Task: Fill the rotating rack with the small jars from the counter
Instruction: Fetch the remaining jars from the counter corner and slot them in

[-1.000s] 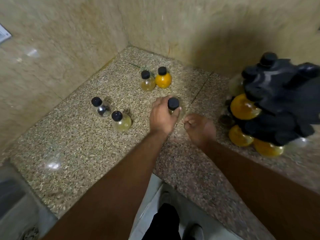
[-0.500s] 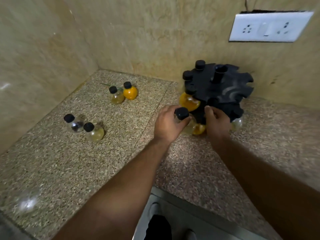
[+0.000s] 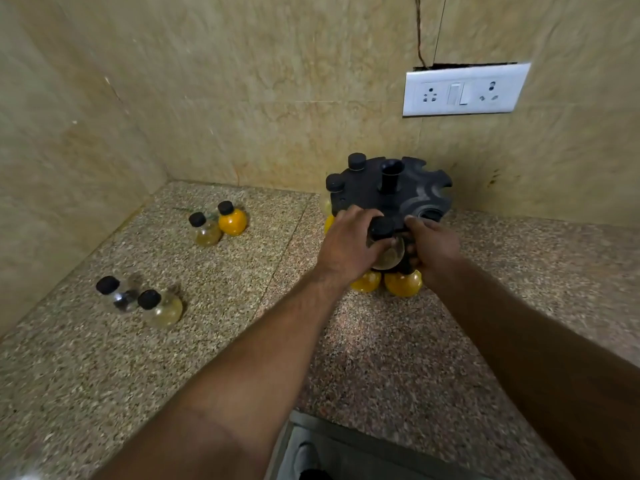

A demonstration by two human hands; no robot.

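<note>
The black rotating rack (image 3: 417, 192) stands near the back wall with several black-capped jars in it, two orange ones (image 3: 403, 284) at its bottom. My left hand (image 3: 346, 244) holds a pale round jar with a black cap (image 3: 382, 233) against the rack's front edge. My right hand (image 3: 433, 245) grips the rack's near rim right beside that jar. On the counter to the left stand an orange jar (image 3: 232, 220) and a pale yellow one (image 3: 205, 232). Nearer me sit a clear jar (image 3: 117, 294) and a yellowish jar (image 3: 161, 308).
The speckled stone counter (image 3: 242, 341) meets tiled walls at the back and left. A white socket plate (image 3: 464, 90) hangs on the wall above the rack. The counter's front edge (image 3: 381, 434) runs below my arms.
My left hand carried the jar from the counter rightward up to the rack's front slot. My right hand moved onto the rack's rim. My view lifted toward the wall.
</note>
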